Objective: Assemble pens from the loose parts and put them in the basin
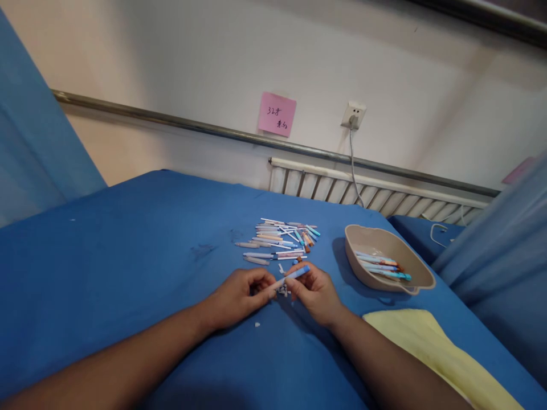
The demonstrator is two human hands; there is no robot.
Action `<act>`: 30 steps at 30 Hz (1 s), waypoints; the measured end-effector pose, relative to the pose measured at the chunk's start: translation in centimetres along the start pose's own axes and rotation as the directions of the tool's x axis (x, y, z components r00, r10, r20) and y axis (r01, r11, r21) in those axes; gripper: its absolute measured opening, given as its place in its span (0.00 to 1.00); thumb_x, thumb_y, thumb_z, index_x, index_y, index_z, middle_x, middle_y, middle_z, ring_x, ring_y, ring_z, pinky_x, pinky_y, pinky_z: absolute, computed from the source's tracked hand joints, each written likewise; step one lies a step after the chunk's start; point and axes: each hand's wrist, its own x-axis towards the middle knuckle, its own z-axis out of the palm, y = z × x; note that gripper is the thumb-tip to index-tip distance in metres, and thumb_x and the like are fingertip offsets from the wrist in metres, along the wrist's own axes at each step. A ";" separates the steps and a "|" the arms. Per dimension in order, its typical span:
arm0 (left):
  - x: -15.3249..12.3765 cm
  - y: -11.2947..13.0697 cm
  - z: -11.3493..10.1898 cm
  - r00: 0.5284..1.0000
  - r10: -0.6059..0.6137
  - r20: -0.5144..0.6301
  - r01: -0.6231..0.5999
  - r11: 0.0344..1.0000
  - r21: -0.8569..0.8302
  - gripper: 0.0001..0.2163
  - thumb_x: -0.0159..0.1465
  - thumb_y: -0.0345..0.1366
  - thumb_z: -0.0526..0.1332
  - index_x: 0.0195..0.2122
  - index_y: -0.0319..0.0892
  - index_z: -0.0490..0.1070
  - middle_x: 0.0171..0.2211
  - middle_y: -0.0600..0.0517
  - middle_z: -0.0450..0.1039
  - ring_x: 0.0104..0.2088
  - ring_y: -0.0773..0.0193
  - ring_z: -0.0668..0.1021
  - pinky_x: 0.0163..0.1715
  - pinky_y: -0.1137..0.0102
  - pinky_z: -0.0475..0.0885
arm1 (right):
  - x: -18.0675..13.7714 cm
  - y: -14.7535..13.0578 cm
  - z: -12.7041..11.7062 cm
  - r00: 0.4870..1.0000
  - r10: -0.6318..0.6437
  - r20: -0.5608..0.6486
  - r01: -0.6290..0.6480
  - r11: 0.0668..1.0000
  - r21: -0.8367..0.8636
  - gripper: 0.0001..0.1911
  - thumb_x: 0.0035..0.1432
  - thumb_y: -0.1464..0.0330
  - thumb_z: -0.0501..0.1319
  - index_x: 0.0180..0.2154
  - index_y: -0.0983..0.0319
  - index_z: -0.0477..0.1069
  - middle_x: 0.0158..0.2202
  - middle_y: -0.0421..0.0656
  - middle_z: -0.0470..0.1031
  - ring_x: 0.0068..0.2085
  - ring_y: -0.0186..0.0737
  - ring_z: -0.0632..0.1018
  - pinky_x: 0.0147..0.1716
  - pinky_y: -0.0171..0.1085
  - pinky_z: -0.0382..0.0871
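Note:
A light pen with a blue end (297, 273) is held between my two hands, slanting up to the right. The fingers of my left hand (245, 293) pinch its lower, pale end. My right hand (315, 293) is closed around the blue half with thumb and fingers. Beneath the hands are small white pieces (284, 291), partly hidden by the fingers. Just beyond the hands lies a spread of pen parts (273, 239): pale barrels, thin white sticks, and blue, teal and brown pieces.
To the right stands a beige basin (419, 272) with several pens (378, 265) in it. A yellow cloth (410, 330) lies nearer me. Everything rests on a blue-covered surface (128, 245). Behind are a radiator (316, 183), a rail and a wall socket (353, 115) with a cable.

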 end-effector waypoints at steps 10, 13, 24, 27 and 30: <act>0.5 -0.3 -0.2 0.992 -0.106 -0.069 0.086 0.965 -0.249 0.12 0.57 0.43 0.60 0.34 0.40 0.69 0.28 0.53 0.72 0.27 0.67 0.72 0.24 0.75 0.64 | 0.2 -0.1 -1.4 0.999 -0.037 0.000 0.037 0.997 -0.068 0.15 0.57 0.57 0.56 0.38 0.62 0.66 0.24 0.37 0.69 0.23 0.30 0.70 0.24 0.31 0.64; 1.0 -0.8 -0.7 0.967 -0.196 -0.165 0.116 0.910 -0.399 0.14 0.56 0.44 0.61 0.36 0.39 0.67 0.30 0.52 0.71 0.25 0.68 0.72 0.21 0.76 0.63 | 1.1 0.0 -3.1 0.983 -0.068 -0.168 0.049 0.993 -0.112 0.18 0.57 0.54 0.54 0.35 0.63 0.68 0.23 0.37 0.68 0.21 0.30 0.68 0.22 0.31 0.63; 1.5 -1.8 -2.2 0.923 -0.233 -0.305 0.074 0.887 -0.455 0.14 0.60 0.47 0.54 0.33 0.39 0.67 0.19 0.57 0.62 0.17 0.72 0.63 0.16 0.77 0.56 | 2.7 1.5 -5.2 0.951 -0.030 -0.307 -0.017 0.989 -0.150 0.17 0.51 0.55 0.59 0.31 0.63 0.68 0.19 0.35 0.67 0.18 0.30 0.66 0.19 0.30 0.60; 1.5 -1.5 -2.2 0.921 -0.232 -0.313 0.072 0.890 -0.449 0.16 0.60 0.48 0.54 0.35 0.39 0.68 0.21 0.57 0.61 0.17 0.74 0.61 0.15 0.78 0.54 | 2.6 1.4 -5.1 0.950 -0.033 -0.311 -0.017 0.987 -0.158 0.17 0.51 0.55 0.59 0.30 0.63 0.68 0.19 0.35 0.67 0.18 0.30 0.66 0.19 0.30 0.60; 1.5 -1.3 -2.2 0.924 -0.235 -0.302 0.075 0.885 -0.460 0.16 0.59 0.47 0.56 0.37 0.38 0.68 0.24 0.57 0.62 0.17 0.75 0.61 0.14 0.78 0.54 | 2.8 1.5 -5.4 0.946 -0.042 -0.321 -0.018 0.983 -0.181 0.17 0.51 0.55 0.59 0.30 0.63 0.68 0.19 0.36 0.67 0.18 0.30 0.67 0.19 0.30 0.60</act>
